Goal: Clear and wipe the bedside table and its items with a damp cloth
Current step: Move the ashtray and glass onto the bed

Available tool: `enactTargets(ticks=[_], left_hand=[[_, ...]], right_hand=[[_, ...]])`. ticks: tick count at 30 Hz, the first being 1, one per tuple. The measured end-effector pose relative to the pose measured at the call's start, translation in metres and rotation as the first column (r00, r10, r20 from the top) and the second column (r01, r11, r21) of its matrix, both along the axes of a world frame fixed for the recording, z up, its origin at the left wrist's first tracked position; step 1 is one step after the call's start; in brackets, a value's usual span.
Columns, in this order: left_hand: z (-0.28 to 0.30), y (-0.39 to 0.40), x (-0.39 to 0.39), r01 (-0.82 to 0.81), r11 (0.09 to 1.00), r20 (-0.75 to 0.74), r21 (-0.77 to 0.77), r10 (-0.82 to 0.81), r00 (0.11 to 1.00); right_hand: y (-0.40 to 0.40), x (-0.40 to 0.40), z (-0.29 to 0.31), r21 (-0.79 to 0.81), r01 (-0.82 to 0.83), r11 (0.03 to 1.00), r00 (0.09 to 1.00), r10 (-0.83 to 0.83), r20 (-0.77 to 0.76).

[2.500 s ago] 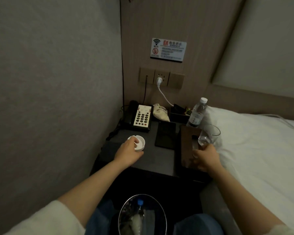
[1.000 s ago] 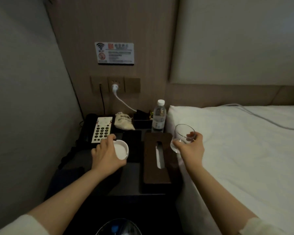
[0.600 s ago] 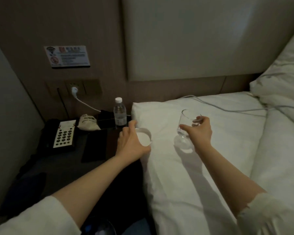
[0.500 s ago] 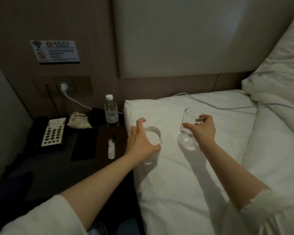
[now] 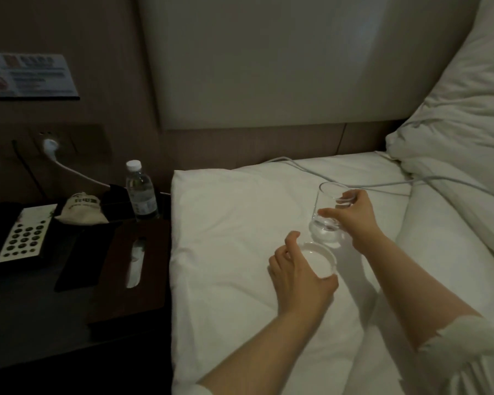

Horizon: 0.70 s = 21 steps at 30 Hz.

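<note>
The clearing is under way but far from finished. The left hand (image 5: 297, 273) grips a small white dish (image 5: 320, 260) by its rim, fingers curled over the near edge, holding it low over the bed (image 5: 226, 252); whether it already touches the sheet cannot be told. Just beyond and right of it, the right hand (image 5: 354, 218) is wrapped round a clear glass (image 5: 327, 215) with a little water in the bottom, upright, its base at or just above the sheet. These two seem to be the first items taken off the desk (image 5: 26, 323), which lies well to the left of both hands. The rest is still there: a telephone (image 5: 23, 235) with a pale keypad at the far left, a small cloth pouch (image 5: 82, 209) beside it, a water bottle (image 5: 140, 192) standing at the back nearest the bed, a dark flat object (image 5: 80, 263) that may be a phone or notepad, and a wooden tissue box (image 5: 131, 269) closest to the left hand. No damp cloth shows anywhere, so wiping does not appear to have begun. A white cable (image 5: 368, 183) runs across the bed just behind the right hand, and another lead (image 5: 77, 172) hangs from the wall socket above the desk; both could snag. The soft mattress makes poor footing for the glass, which may tip and spill. A pillow (image 5: 454, 143) lies further to the right.
</note>
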<state>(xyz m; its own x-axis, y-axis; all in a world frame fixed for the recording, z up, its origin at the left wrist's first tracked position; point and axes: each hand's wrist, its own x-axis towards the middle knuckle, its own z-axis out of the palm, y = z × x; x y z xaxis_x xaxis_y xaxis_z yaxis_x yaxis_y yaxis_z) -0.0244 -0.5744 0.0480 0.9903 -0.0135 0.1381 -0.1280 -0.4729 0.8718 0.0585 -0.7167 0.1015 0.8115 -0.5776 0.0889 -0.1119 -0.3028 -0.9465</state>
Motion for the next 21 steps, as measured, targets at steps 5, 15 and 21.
enactTargets(ticks=[5,15,21], left_hand=[[-0.005,-0.045,-0.008,0.091,0.994,0.036,-0.057,-0.089,0.995],[-0.026,-0.050,-0.011,0.184,0.980,0.150,-0.082,-0.170,0.974],[-0.024,-0.045,-0.014,0.093,0.996,0.161,-0.010,-0.091,0.983]], right_hand=[[-0.018,0.020,-0.002,-0.015,-0.036,0.999,0.998,0.035,-0.045],[-0.033,0.027,-0.017,0.146,-0.058,0.988,0.985,0.080,-0.152],[-0.019,0.027,-0.008,0.217,0.009,0.976,0.977,0.038,-0.212]])
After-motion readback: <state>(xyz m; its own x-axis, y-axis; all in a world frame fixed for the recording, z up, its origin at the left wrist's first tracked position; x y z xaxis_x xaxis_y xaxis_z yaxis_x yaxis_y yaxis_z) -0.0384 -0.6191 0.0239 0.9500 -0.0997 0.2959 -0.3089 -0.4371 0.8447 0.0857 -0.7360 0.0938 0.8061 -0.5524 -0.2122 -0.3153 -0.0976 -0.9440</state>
